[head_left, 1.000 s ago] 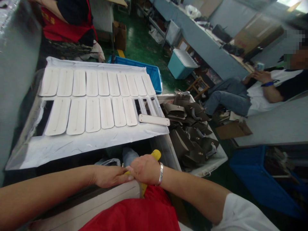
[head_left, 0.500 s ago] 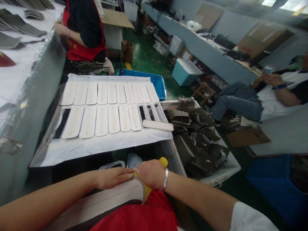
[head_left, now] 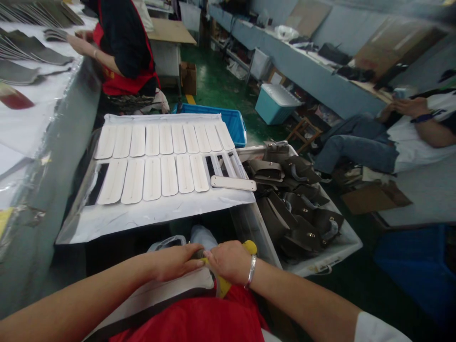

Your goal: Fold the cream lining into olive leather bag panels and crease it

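On my lap, over a red apron, lies a long white panel with a dark grey edge. My left hand is at its far edge, fingers bent around a small dark grey part beside the right hand. Wrapped round a yellow-handled tool is my right hand; the tool's rounded end sticks out past the fist and more yellow shows below. Its working end is hidden. The two hands nearly touch at the panel's right end.
Ahead, a white-covered board bears rows of pale rounded strips and one riveted strip. To the right, a white crate holds dark grey bags. A worktable stands left. One co-worker is beside it; another person sits right.
My left fingers have gone from lying flat along the panel to bending round its edge, showing a dark grey part. Both hands have shifted slightly right in view. The co-worker's hands have moved left.
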`<state>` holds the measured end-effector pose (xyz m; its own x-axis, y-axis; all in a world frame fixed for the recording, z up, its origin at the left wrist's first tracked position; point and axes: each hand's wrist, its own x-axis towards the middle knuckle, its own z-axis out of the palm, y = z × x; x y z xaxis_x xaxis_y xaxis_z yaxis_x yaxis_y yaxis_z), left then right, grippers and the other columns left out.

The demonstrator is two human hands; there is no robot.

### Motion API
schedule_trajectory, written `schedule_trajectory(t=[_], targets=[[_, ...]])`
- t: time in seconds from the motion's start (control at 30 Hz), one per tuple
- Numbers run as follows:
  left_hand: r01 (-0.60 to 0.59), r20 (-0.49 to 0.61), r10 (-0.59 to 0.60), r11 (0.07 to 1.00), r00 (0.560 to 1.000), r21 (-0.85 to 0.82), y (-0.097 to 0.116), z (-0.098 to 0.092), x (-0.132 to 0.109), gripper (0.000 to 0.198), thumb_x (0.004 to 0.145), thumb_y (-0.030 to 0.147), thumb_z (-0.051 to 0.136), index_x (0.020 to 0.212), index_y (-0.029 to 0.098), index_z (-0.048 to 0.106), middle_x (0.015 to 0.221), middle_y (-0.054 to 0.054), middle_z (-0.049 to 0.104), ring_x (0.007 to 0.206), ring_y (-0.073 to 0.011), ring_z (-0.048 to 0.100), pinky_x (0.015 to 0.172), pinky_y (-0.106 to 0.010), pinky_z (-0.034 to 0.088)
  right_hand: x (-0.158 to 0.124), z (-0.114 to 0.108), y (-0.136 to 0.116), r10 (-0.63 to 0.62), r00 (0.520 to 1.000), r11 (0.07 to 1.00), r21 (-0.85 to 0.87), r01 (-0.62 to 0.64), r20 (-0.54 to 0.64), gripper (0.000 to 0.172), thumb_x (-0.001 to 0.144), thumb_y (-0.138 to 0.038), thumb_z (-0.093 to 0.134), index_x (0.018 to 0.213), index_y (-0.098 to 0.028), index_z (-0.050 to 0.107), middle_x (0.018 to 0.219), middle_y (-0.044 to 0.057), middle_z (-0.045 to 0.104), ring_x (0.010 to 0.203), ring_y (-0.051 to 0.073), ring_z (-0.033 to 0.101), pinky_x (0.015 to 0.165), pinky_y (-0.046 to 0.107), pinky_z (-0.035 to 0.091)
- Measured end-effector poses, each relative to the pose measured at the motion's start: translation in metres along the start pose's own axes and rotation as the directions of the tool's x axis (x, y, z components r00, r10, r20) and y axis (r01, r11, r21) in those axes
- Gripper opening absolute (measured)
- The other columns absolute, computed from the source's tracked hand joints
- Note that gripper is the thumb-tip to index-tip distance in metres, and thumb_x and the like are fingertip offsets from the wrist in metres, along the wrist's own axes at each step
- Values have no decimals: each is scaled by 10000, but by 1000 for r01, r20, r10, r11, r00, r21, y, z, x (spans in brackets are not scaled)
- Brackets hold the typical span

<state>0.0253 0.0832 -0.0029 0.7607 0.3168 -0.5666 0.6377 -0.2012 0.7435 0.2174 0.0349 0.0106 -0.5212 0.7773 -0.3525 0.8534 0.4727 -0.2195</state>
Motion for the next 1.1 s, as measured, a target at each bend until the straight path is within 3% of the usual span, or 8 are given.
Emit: schedule_trajectory(t=[0.2, 0.3, 0.43, 0.53, 0.7, 0.9, 1.0, 1.1], targets=[[20, -51, -19, 1000, 999, 11, 6, -3, -9, 661, 838, 635, 293, 1332, 205, 377, 1316, -105, 487, 1192, -260, 456, 1009, -364, 328, -3, -12, 12, -13, 998, 1000, 28, 11, 59, 565, 939, -411, 210, 743, -149, 671, 721, 116, 682, 669, 224, 640, 563, 287, 411], [3, -18, -4, 999, 1000, -45, 6, -9, -10, 608, 871, 582, 276, 1327, 200, 399, 1372, -60, 433, 1254, -219, 385, 1071, -333, 231, -17, -7, 29, 78, 997, 973, 215, -78, 12, 519, 928, -396, 271, 669, -143, 642, 675, 104, 660, 641, 197, 609, 581, 277, 385], [-42, -1, 42, 993, 999, -112, 7, -13, -4, 519, 879, 502, 341, 1289, 205, 454, 1310, -29, 508, 1180, -199, 467, 1035, -297, 291, -36, 12, 44, 318, 947, 657, 709, -257, 48, 524, 912, -444, 319, 555, -140, 552, 562, 51, 571, 568, 145, 527, 599, 267, 366], [-9, -3, 9, 999, 1000, -37, 13, -13, 1, 489, 874, 460, 349, 1271, 202, 474, 1279, -27, 536, 1141, -208, 499, 1001, -297, 337, -47, 29, 44, 339, 928, 452, 839, -303, 152, 573, 923, -477, 204, 600, -140, 537, 546, 27, 533, 540, 132, 504, 571, 259, 388], [98, -90, -92, 993, 992, 65, 30, -2, -9, 571, 853, 456, 353, 1315, 125, 406, 1359, -111, 440, 1232, -251, 407, 1055, -360, 262, -74, 51, 36, 136, 949, 107, 948, -299, 285, 360, 800, -493, 415, 864, -149, 499, 802, 63, 619, 710, 167, 607, 654, 286, 474], [201, -387, -59, 919, 920, 339, 42, 42, -19, 1003, 607, 613, 611, 1388, 106, 239, 1409, -180, 338, 1259, -332, 343, 1041, -441, 261, -97, 74, 31, -174, 951, -178, 941, -287, 257, 547, 711, -499, 628, 1100, -182, 410, 905, 41, 626, 735, 162, 632, 699, 305, 488], [276, -478, -44, 862, 877, 426, 41, 58, -13, 941, 608, 514, 631, 1375, 106, 269, 1382, -184, 374, 1226, -338, 370, 1013, -455, 278, -94, 66, 28, -139, 968, -93, 970, -223, 209, 443, 786, -476, 574, 1074, -177, 421, 885, 27, 620, 763, 147, 620, 713, 281, 479], [278, -509, 4, 834, 861, 477, 40, 65, -9, 857, 645, 411, 587, 1370, 83, 270, 1363, -188, 392, 1204, -322, 383, 993, -440, 289, -83, 48, 26, -85, 973, 195, 961, -196, 215, 416, 777, -418, 598, 1063, -172, 423, 893, 33, 621, 678, 139, 613, 615, 254, 480]])
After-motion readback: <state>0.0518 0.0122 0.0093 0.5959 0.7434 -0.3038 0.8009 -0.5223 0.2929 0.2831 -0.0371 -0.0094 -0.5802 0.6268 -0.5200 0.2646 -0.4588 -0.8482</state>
